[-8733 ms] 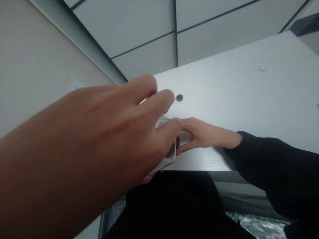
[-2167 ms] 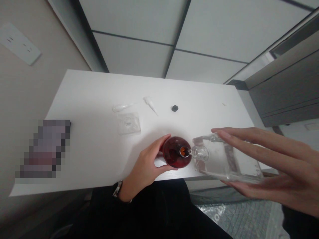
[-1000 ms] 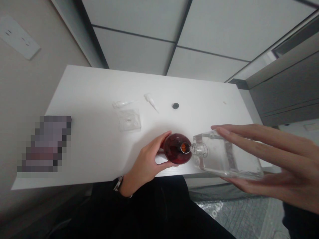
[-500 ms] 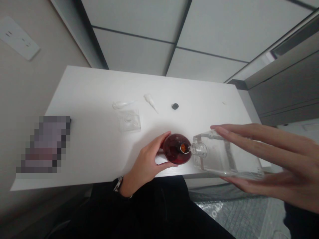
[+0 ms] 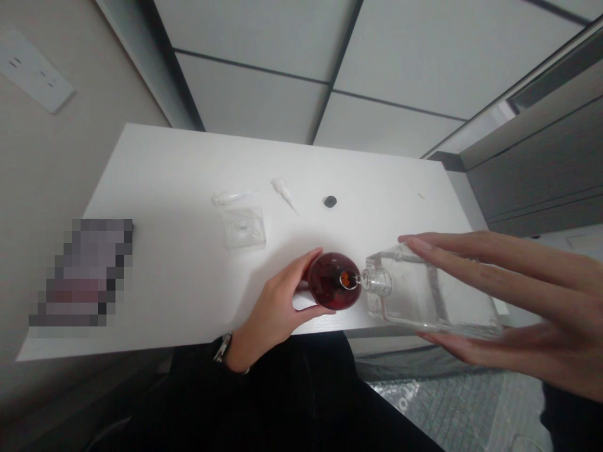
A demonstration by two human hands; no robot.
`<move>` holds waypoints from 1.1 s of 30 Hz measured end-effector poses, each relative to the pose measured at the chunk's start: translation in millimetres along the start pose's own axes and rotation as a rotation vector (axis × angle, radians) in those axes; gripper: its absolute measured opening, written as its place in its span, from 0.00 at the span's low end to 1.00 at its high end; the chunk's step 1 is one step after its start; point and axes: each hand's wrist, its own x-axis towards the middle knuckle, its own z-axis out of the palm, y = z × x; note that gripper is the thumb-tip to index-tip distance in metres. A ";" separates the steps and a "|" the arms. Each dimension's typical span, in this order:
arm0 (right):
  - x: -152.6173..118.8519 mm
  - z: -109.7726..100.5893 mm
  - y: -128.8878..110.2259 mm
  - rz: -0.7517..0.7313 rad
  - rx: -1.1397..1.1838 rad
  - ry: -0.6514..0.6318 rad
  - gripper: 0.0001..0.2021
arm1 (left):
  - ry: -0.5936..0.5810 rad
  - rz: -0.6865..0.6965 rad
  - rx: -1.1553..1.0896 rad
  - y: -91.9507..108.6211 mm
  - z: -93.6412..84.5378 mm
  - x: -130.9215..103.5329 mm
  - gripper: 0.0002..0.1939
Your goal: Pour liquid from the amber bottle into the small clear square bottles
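My left hand is closed round an amber glass bottle, which stands at the table's front edge with its open mouth facing up. From the right, my right hand grips a clear square glass bottle tipped on its side. The clear bottle's neck meets the rim of the amber bottle's mouth, and a thin clear stream or strand seems to join them. How full either bottle is, I cannot tell.
The white table holds a small clear square dish, a clear dropper-like tube, a white tapered nozzle and a small dark cap. At the left lies a blurred-out flat device. A cabinet stands behind.
Almost nothing differs. Both hands keep their grips, and the clear bottle stays tipped at the amber bottle's mouth. The view has shifted very slightly.
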 end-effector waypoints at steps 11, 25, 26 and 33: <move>6.5 -1.1 -1.2 -0.066 -0.009 -0.055 0.31 | 0.001 0.044 0.014 1.0 -0.4 1.2 0.44; 13.9 -3.8 -8.0 0.007 0.040 -0.086 0.26 | 0.009 -0.018 -0.027 2.4 1.4 0.1 0.44; 14.0 -3.4 -8.2 0.028 0.050 -0.087 0.25 | 0.011 -0.023 -0.030 1.9 1.7 0.1 0.44; 11.9 -0.5 -9.1 0.089 0.016 -0.068 0.24 | 0.007 -0.032 -0.059 2.8 1.6 0.5 0.44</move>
